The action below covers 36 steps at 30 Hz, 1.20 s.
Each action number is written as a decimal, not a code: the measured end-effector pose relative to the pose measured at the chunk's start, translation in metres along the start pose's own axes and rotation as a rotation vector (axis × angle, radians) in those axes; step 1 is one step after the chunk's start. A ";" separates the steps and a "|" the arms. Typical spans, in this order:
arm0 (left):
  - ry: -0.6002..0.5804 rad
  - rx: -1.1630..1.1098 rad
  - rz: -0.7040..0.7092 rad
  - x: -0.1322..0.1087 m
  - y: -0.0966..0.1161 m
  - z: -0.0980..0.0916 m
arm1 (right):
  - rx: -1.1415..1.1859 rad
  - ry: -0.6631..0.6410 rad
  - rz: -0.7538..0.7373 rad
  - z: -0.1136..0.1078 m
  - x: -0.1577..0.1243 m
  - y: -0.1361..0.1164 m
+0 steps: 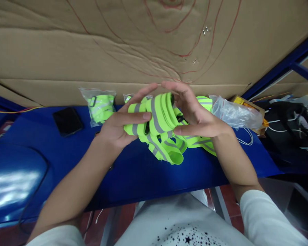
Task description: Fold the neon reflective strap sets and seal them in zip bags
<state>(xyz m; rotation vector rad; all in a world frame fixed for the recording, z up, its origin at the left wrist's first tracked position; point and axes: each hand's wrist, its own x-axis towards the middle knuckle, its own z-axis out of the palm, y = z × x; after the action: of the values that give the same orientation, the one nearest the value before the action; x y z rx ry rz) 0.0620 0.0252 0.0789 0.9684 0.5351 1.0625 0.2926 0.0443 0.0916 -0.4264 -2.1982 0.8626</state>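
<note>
Between my hands, above the blue table, is a folded bundle of neon-yellow reflective strap (160, 118) with grey stripes and black buckles. My left hand (119, 123) grips its left side, thumb lying across the front and fingers behind. Around the right end curves my right hand (199, 118), its thumb touching the lower edge and its fingers arched over the top; the contact behind the bundle is hidden. Loose loops of the strap hang below. More yellow reflective strap (202, 140) lies on the table behind my right wrist.
On the blue table (143, 181) are a black phone (68, 121), a clear bag of yellow strap (101, 107) and clear plastic bags (227, 114). Beside those stands a small cardboard box (256, 112) near white cables. A cardboard panel (105, 51) rises behind.
</note>
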 end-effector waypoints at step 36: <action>0.028 0.194 0.568 -0.011 0.056 -0.024 | -0.090 0.226 0.484 0.034 0.005 0.036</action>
<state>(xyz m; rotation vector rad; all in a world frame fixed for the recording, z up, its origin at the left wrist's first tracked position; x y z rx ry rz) 0.0121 0.0335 0.1146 1.3220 0.3968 1.5501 0.2660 0.0573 0.0520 -1.0766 -1.9548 0.9115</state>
